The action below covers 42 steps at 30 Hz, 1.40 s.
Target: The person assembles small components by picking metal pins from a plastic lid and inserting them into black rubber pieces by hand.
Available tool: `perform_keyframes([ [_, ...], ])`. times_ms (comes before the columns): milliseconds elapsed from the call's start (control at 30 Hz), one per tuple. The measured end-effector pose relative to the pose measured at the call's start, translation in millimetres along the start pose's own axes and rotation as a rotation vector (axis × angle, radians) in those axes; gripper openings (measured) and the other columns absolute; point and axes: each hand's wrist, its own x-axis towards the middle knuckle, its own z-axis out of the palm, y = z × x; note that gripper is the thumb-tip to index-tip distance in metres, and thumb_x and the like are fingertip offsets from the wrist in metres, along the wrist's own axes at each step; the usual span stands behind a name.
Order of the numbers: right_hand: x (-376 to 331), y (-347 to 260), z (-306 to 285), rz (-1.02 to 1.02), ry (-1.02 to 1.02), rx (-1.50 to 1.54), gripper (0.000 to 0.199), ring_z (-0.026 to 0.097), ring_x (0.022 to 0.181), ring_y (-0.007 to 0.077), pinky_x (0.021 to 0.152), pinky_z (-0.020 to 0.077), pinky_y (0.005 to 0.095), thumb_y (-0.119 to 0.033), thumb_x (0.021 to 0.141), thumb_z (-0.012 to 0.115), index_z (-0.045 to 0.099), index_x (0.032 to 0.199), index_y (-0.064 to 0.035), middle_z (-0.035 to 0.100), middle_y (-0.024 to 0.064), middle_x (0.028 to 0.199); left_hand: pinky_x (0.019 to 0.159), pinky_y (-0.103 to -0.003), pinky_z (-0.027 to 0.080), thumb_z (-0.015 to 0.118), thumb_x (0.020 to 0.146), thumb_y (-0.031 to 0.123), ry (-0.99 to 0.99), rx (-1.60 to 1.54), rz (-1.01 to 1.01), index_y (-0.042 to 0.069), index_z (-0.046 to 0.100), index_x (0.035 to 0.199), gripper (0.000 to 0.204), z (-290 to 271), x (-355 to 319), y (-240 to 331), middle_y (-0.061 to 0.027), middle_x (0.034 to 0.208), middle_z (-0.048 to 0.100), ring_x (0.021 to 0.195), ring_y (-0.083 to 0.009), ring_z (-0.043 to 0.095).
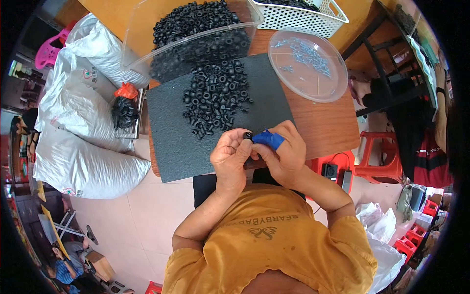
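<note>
In front of my body, over the near edge of a dark grey mat [164, 147], both hands meet. My left hand [230, 154] pinches a small round black part [247, 135] with a hole in its end. My right hand [286, 152] is closed right beside it, with a blue wrapping [268, 140] that seems to cover its index finger. Whatever its fingertips grip is too small to make out. Beyond my hands, a loose pile of similar black parts [215, 95] lies on the mat.
A clear bin [132, 44] heaped with black parts stands behind the pile. Right of it are a white perforated basket [303, 19] and a round clear lid [306, 88] holding small bluish pieces [308, 56]. White sacks [88, 161] lean left of the wooden table [333, 122]; red stools [379, 157] stand right.
</note>
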Motion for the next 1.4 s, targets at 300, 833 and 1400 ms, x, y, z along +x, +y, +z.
perform_keyframes([
  [300, 3, -5, -6, 0.247, -0.06, 0.263, 0.013, 0.047, 0.064, 0.0259, 0.054, 0.0377, 0.035, -0.004, 0.07, 0.068, 0.057, 0.077, -0.0032, 0.053, 0.0079, 0.068, 0.061, -0.02, 0.046, 0.062, 0.085, 0.005, -0.014, 0.153, 0.184, -0.002, 0.054, 0.101, 0.019, -2, -5, -2, -0.0029, 0.08, 0.057, 0.065, -0.0086, 0.053],
  [833, -9, -5, -18, 0.839, -0.044, 0.931, 0.012, 0.061, 0.078, 0.0145, 0.067, 0.0552, 0.0293, 0.005, 0.08, 0.061, 0.059, 0.092, 0.0002, 0.06, 0.0064, 0.087, 0.057, -0.028, 0.049, 0.062, 0.084, 0.013, -0.092, 0.058, -0.068, -0.003, 0.055, 0.1, 0.024, -8, -9, 6, -0.0107, 0.08, 0.063, 0.064, -0.0163, 0.06],
  [1400, -16, 3, -17, 0.802, -0.052, 0.941, 0.012, 0.063, 0.07, 0.0172, 0.06, 0.0575, 0.0324, 0.005, 0.082, 0.058, 0.056, 0.093, 0.0017, 0.057, 0.0077, 0.083, 0.059, -0.026, 0.049, 0.062, 0.083, 0.007, -0.086, 0.118, -0.121, -0.004, 0.056, 0.1, 0.021, 0, -11, 8, -0.0107, 0.081, 0.063, 0.065, -0.015, 0.059],
])
